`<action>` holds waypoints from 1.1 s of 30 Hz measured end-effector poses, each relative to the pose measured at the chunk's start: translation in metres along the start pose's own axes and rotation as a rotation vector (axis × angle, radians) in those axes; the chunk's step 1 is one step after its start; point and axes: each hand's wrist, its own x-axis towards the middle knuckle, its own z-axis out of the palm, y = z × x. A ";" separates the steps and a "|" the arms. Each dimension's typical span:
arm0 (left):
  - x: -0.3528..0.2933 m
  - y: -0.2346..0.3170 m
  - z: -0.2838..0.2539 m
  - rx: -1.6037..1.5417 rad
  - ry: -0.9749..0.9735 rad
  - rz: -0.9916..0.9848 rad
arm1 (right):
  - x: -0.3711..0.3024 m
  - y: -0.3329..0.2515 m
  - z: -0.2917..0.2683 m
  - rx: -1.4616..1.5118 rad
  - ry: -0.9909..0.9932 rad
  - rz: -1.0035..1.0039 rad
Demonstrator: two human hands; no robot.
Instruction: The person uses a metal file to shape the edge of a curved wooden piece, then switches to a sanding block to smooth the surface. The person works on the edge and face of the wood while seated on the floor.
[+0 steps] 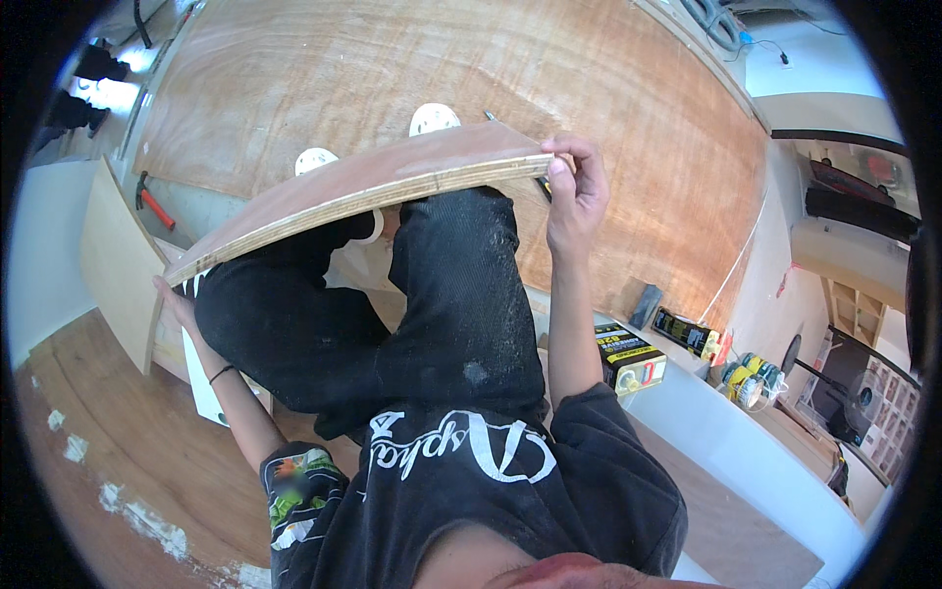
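Note:
A long plywood board [383,185] with a reddish-brown face and a pale layered edge spans across above my knees. At its right end, my right hand [579,196] grips the corner with the thumb against the edge and fingers behind. My left hand [179,306] is at the board's left end, closed around the lower corner; its fingers are partly hidden. Close by my left hand leans a pale wooden panel [123,260]. Beneath the board, the dark shape of a tool is partly seen near my right hand, too covered to name.
A large plywood sheet [628,108] lies ahead under my feet. A red-handled hammer [155,206] rests at the left. To the right stand a yellow-and-black box [628,361], a grey block [645,306] and yellow tape rolls [751,383]. Another person's legs [74,113] show far left.

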 end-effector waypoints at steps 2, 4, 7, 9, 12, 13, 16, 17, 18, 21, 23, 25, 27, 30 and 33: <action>0.014 -0.007 -0.006 -0.010 0.013 0.022 | 0.002 0.007 0.001 0.010 0.069 0.037; 0.018 0.000 -0.004 0.192 0.100 0.193 | 0.005 0.014 0.001 0.131 0.138 0.149; -0.016 0.043 0.029 0.626 0.283 0.713 | 0.006 0.022 -0.001 0.158 0.151 0.187; -0.070 0.084 0.073 0.607 0.090 1.014 | 0.004 0.024 -0.005 0.245 0.133 0.185; -0.168 0.121 0.169 0.567 -0.699 0.997 | 0.001 0.033 -0.013 0.369 0.137 0.177; -0.199 0.111 0.206 0.748 -0.856 1.188 | 0.003 0.040 -0.017 0.382 0.133 0.174; -0.259 0.057 0.303 1.052 -1.305 1.273 | 0.007 0.085 -0.035 0.373 0.210 0.249; -0.268 0.037 0.327 0.973 -1.410 1.265 | 0.013 0.112 -0.037 0.355 0.276 0.295; -0.266 0.024 0.343 0.979 -1.441 1.260 | 0.017 0.142 -0.041 0.359 0.288 0.281; -0.265 -0.003 0.367 1.071 -1.568 1.154 | 0.011 0.238 -0.056 -0.834 -0.018 0.440; -0.257 0.003 0.364 1.072 -1.612 1.020 | -0.007 0.289 -0.065 -1.195 -0.136 0.575; -0.246 0.019 0.357 0.948 -1.570 1.038 | -0.023 0.321 -0.073 -1.407 -0.288 0.621; -0.229 0.038 0.350 0.916 -1.588 0.997 | -0.036 0.337 -0.077 -1.456 -0.330 0.505; -0.197 0.064 0.348 0.920 -1.643 0.982 | -0.041 0.344 -0.080 -1.553 -0.427 0.368; -0.172 0.088 0.349 0.928 -1.686 0.995 | -0.039 0.351 -0.080 -1.437 -0.379 0.401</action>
